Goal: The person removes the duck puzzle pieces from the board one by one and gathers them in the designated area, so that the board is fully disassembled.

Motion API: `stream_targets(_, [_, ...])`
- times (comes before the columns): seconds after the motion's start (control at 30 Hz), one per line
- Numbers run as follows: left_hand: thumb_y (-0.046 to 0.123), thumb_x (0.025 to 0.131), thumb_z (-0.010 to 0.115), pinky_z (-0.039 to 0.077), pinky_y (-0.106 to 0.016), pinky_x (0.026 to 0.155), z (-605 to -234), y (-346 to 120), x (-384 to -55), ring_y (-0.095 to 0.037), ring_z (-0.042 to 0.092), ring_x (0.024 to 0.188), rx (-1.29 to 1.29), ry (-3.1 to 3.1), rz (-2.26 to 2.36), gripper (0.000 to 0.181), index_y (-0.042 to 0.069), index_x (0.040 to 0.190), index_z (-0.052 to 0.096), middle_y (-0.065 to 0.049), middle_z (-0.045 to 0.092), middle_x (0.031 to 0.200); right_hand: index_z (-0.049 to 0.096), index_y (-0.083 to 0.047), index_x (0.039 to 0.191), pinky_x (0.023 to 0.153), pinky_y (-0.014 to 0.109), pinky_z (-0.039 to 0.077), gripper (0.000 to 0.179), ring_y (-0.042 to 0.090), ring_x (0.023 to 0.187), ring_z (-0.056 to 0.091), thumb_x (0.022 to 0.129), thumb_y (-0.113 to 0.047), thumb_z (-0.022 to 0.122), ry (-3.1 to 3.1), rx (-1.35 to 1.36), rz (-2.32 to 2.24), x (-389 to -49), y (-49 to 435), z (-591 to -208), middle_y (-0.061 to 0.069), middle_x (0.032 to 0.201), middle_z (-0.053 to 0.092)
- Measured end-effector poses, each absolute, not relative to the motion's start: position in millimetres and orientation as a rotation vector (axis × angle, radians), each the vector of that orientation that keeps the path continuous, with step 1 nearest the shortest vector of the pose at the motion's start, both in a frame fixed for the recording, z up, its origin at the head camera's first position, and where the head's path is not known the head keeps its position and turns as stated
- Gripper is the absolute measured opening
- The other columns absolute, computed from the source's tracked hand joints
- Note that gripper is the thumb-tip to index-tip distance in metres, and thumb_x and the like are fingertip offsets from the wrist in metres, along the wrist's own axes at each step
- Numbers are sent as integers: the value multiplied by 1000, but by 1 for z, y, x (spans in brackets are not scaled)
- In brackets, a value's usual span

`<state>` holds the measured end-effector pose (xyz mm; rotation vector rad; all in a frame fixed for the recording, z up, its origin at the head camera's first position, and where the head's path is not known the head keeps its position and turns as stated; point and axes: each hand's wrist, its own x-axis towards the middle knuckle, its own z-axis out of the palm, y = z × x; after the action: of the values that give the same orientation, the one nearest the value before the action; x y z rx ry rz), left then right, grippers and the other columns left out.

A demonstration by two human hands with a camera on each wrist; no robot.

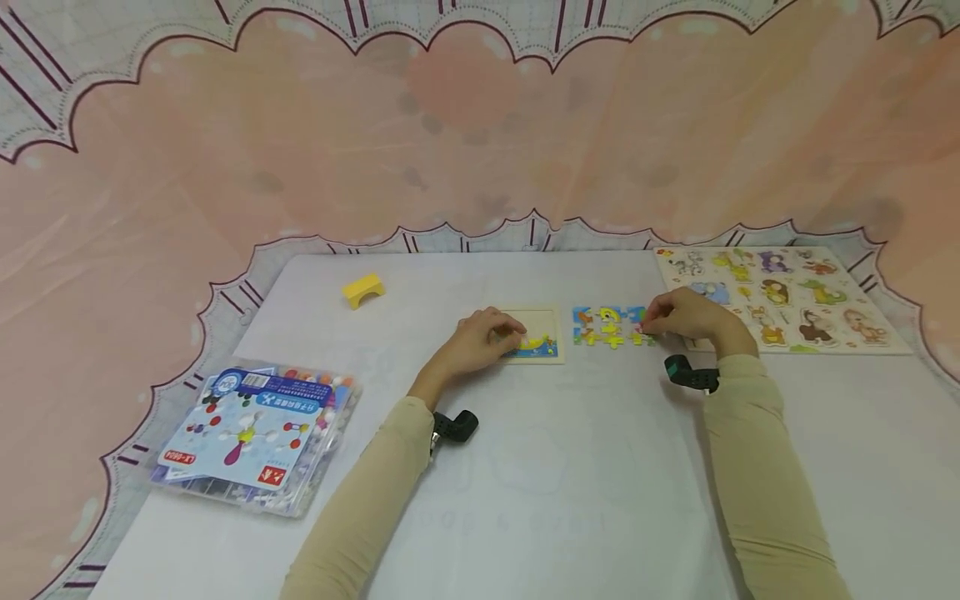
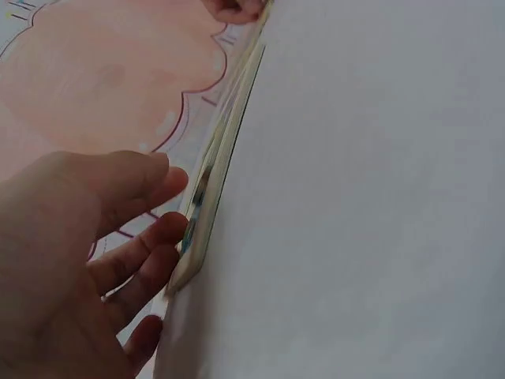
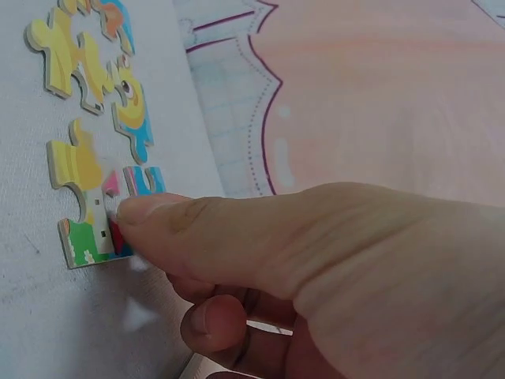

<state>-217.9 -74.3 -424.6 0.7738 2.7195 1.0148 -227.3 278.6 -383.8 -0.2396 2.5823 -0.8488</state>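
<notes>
A small wooden puzzle tray lies on the white table, with a yellow and blue picture section at its lower part. My left hand is over its left side, fingers loosely bent; in the left wrist view fingertips are right at the tray's edge. To the right of the tray lie several jigsaw pieces, yellow, blue and green. My right hand pinches a puzzle piece at their right end. In the right wrist view the thumb covers part of this green-cornered puzzle piece; the index fingertip is hidden.
A large board with animal pictures lies at the back right, partly behind the right hand. A yellow arch block is at the back left. A clear plastic case with a printed blue sheet sits at the left. A patterned curtain hangs behind.
</notes>
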Motion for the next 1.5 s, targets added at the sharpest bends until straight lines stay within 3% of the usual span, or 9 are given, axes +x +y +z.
stream_targets(0.17, [25,95,56,46,-33,88,-418,-79,-232,-18,56,98,723,2661,1106,22,15,112,65,-4,59,106,62,-6,103,74,30,38,25,22,89,48,91,-28,62,2630,-276,-887,-228,275,-383,9,98,61])
stream_targets(0.37, [24,92,59,44,-34,88,-419,-78,-252,-19,54,99,671,2688,1106,23,15,112,66,-6,59,107,62,-8,104,63,29,44,21,21,75,53,94,-25,57,2609,-438,-1012,-232,246,-387,10,94,60])
stream_targets(0.7, [33,89,63,32,-43,98,-427,-75,-266,-21,50,107,690,2707,983,30,19,115,66,-2,59,110,64,-7,105,55,26,45,16,17,73,51,93,-16,59,2611,-717,-1021,-222,176,-392,6,91,61])
stream_targets(0.9, [34,88,65,34,-39,94,-435,-81,-267,-20,49,105,729,2750,1020,30,19,115,68,-2,59,110,63,-5,110,66,25,45,21,15,77,54,91,-15,62,2650,-829,-1014,-218,150,-392,4,93,60])
stream_targets(1.17, [36,87,67,34,-39,93,-439,-81,-271,-19,49,105,767,2763,1031,31,21,114,68,-1,59,111,64,-6,115,64,22,44,29,10,74,52,90,-19,63,2680,-949,-879,-209,122,-399,2,96,59])
stream_targets(1.5, [36,88,66,34,-41,96,-443,-82,-272,-19,49,106,789,2775,1047,31,21,115,68,-1,59,111,64,-6,117,68,24,43,30,13,78,51,90,-19,64,2708,-853,-812,-202,109,-405,6,101,54])
